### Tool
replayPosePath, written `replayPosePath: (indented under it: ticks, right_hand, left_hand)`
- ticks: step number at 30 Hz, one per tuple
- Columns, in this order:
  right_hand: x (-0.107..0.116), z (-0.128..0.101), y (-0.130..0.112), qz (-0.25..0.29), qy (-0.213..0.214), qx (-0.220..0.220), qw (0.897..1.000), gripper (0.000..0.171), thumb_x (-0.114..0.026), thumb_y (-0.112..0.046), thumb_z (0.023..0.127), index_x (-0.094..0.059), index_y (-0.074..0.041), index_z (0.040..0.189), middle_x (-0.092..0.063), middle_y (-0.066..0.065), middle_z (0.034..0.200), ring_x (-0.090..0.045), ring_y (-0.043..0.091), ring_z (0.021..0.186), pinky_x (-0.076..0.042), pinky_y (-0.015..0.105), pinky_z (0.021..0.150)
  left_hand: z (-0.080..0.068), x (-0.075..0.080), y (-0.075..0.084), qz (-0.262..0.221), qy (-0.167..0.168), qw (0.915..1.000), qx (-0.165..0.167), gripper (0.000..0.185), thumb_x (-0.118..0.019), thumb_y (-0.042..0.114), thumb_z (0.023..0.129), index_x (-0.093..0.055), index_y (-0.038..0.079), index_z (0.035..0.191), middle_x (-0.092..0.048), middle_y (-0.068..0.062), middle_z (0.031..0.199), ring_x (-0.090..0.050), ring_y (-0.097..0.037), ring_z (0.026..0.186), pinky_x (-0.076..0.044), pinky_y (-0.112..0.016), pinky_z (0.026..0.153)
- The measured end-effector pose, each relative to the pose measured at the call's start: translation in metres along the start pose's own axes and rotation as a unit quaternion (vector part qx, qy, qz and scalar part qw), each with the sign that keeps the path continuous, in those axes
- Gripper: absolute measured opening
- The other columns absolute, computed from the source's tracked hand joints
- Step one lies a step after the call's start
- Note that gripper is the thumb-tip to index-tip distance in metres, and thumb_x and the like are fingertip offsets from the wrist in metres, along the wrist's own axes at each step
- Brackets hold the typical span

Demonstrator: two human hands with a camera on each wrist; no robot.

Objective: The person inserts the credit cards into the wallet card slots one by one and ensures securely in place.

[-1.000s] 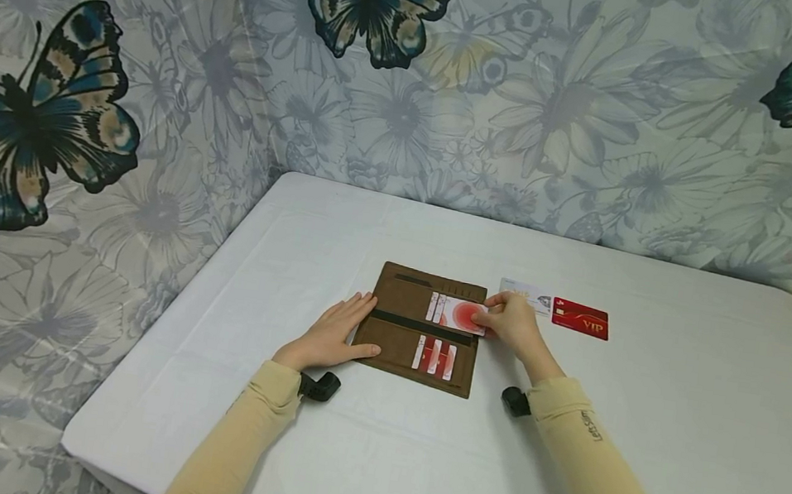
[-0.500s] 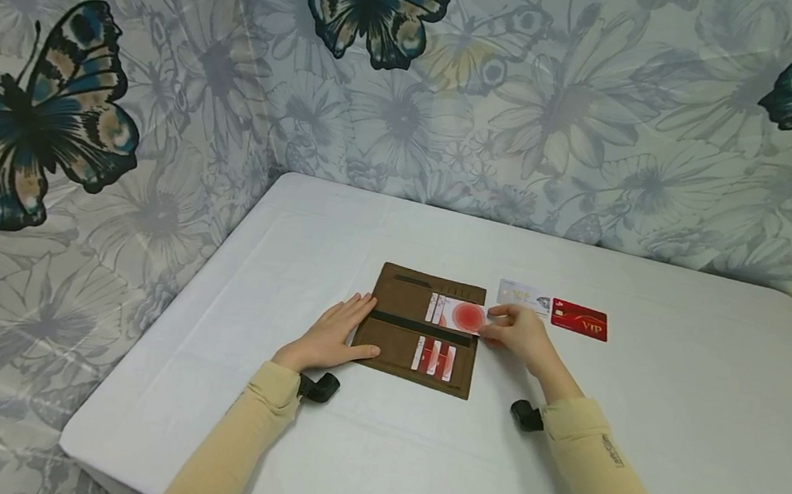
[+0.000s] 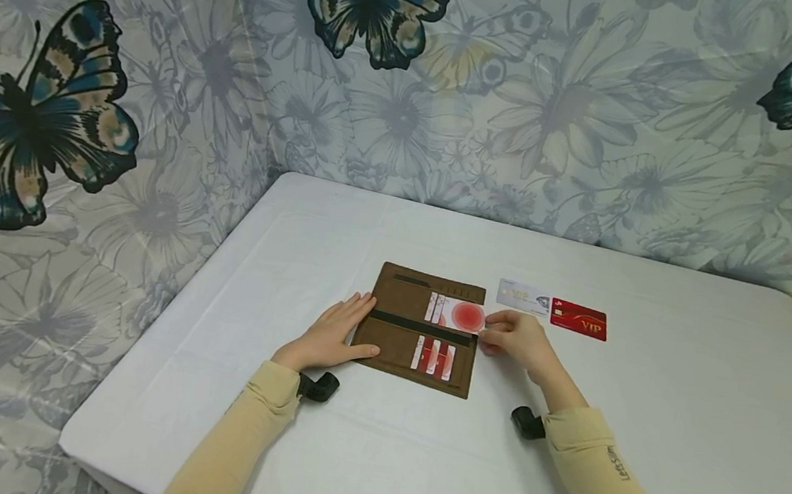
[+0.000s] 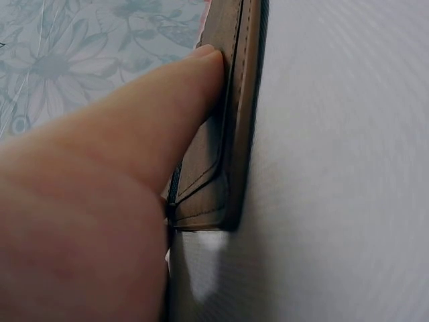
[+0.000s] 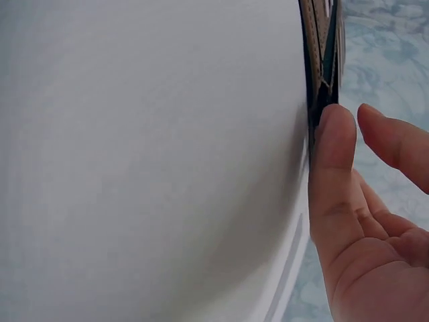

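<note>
A brown wallet (image 3: 395, 339) lies open on the white table (image 3: 681, 418). My left hand (image 3: 340, 331) rests flat on its left end; the left wrist view shows the thumb (image 4: 167, 114) lying on the wallet's leather (image 4: 238, 100). A white card with a red circle (image 3: 465, 316) sits in the upper half's slot. My right hand (image 3: 493, 331) is at the wallet's right edge, fingertips touching that card's end. In the right wrist view the thumb (image 5: 332, 154) meets the wallet's edge (image 5: 320, 47), the other finger held apart.
Several more cards (image 3: 434, 358) sit in the wallet's lower half. A white card (image 3: 523, 296) and a red VIP card (image 3: 579, 319) lie side by side on the table just beyond the right hand. A butterfly-print cloth (image 3: 157, 124) walls the back and left.
The red-circle card has slid left, deeper into the upper slot. My right hand let go its pinch and its wrist drew back toward me. The left hand stayed still.
</note>
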State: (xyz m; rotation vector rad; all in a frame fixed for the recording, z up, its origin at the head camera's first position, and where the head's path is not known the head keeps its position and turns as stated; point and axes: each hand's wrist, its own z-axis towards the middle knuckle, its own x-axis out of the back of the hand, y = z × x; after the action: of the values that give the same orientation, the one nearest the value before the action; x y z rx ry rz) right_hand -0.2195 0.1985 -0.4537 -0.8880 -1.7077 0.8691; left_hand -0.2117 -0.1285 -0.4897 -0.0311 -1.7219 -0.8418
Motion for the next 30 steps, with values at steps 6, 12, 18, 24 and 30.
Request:
replayPosePath:
  ticks: [6, 12, 18, 24, 30]
  right_hand:
    - [-0.001, 0.001, -0.004, -0.022, 0.005, 0.021, 1.000, 0.029, -0.063, -0.010, 0.088, -0.055, 0.011, 0.106, -0.065, 0.013, 0.085, -0.061, 0.017, 0.070, -0.053, 0.030, 0.070]
    - [-0.005, 0.004, -0.008, -0.030, 0.011, 0.025, 0.999, 0.028, -0.064, -0.012, 0.087, -0.055, 0.009, 0.103, -0.064, 0.012, 0.082, -0.059, 0.016, 0.069, -0.053, 0.034, 0.070]
    - [-0.010, 0.007, -0.011, -0.024, 0.009, 0.017, 1.000, 0.026, -0.064, -0.011, 0.087, -0.054, 0.009, 0.101, -0.063, 0.010, 0.079, -0.059, 0.014, 0.067, -0.053, 0.033, 0.068]
    - [-0.013, 0.008, -0.015, -0.027, 0.012, 0.010, 1.000, 0.025, -0.064, -0.011, 0.088, -0.054, 0.008, 0.101, -0.062, 0.010, 0.078, -0.058, 0.014, 0.066, -0.054, 0.033, 0.068]
    - [-0.016, 0.010, -0.015, -0.021, 0.008, 0.014, 1.000, 0.026, -0.064, -0.010, 0.088, -0.053, 0.009, 0.103, -0.063, 0.012, 0.080, -0.059, 0.013, 0.066, -0.054, 0.030, 0.067]
  left_hand:
    - [0.000, 0.000, 0.000, 0.004, 0.000, 1.0000, 0.002, 0.084, -0.053, 0.050, 0.090, -0.010, 0.009, 0.150, -0.006, -0.006, 0.154, 0.000, -0.018, 0.140, -0.001, -0.038, 0.111]
    - [0.001, -0.001, -0.002, 0.002, 0.002, 1.0000, -0.001, 0.084, -0.053, 0.050, 0.090, -0.010, 0.010, 0.150, -0.006, -0.007, 0.154, 0.000, -0.018, 0.140, -0.001, -0.039, 0.111]
    - [0.001, -0.003, -0.004, 0.000, 0.004, 1.0000, -0.003, 0.085, -0.053, 0.052, 0.089, -0.010, 0.010, 0.150, -0.006, -0.006, 0.154, 0.000, -0.017, 0.139, -0.002, -0.039, 0.111]
    - [0.002, -0.004, -0.005, 0.000, 0.002, 1.0000, -0.001, 0.085, -0.053, 0.052, 0.089, -0.010, 0.010, 0.150, -0.005, -0.006, 0.154, 0.000, -0.017, 0.139, -0.001, -0.038, 0.111]
    - [0.002, -0.003, -0.004, -0.001, 0.003, 1.0000, -0.002, 0.085, -0.053, 0.052, 0.089, -0.010, 0.010, 0.150, -0.006, -0.006, 0.154, 0.000, -0.017, 0.139, -0.001, -0.038, 0.111]
